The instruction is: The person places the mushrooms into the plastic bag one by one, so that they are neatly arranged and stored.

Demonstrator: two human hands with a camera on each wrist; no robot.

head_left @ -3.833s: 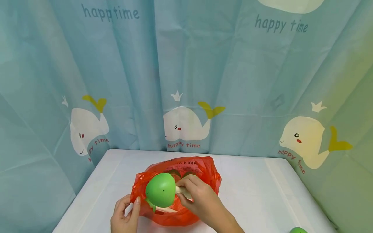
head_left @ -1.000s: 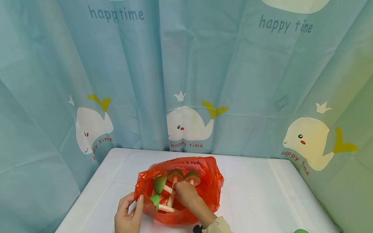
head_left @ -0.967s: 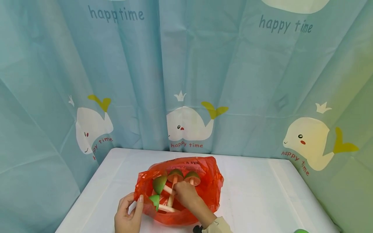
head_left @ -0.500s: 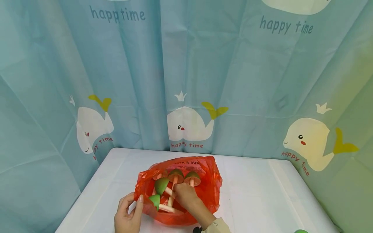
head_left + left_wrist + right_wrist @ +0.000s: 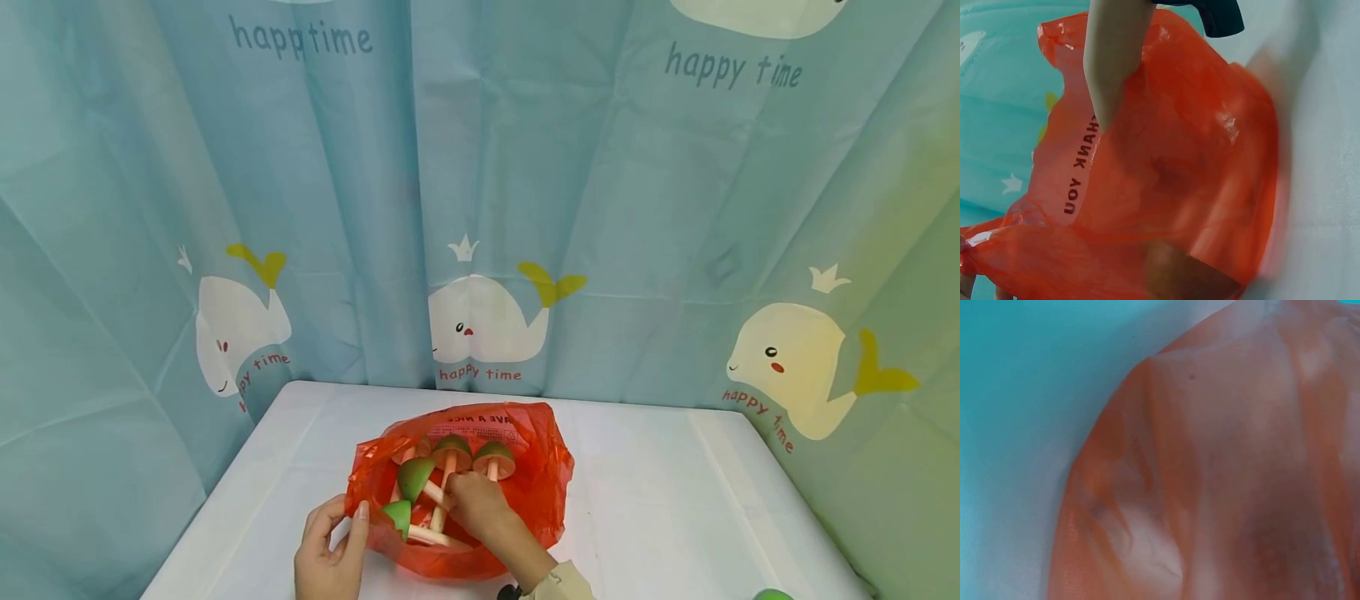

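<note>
A thin red plastic bag (image 5: 551, 492) stands on the table with its mouth spread. My left hand (image 5: 330, 554) pinches the bag's left rim between thumb and fingers; in the left wrist view its fingertips (image 5: 965, 269) show at the lower left corner. Inside the bag, my right hand (image 5: 476, 500) holds the pale stem of a green-capped toy mushroom (image 5: 415, 479), its fingertips partly hidden. Around it lie several similar toy mushrooms, one with a brighter green cap (image 5: 397, 517) near the left rim and another (image 5: 495, 458) at the back right. The right wrist view shows mostly blurred bag film (image 5: 1235, 425).
The white tabletop (image 5: 660, 500) extends on both sides of the bag. At the bottom right edge of the head view part of a green rounded object (image 5: 772, 595) shows. A blue curtain (image 5: 637, 208) with whale prints hangs behind the table.
Earlier my right hand held a bright green mushroom above the bag's mouth; now it is down inside. Over the last second the held mushroom shifted slightly, uncovering another behind. My left hand kept its grip.
</note>
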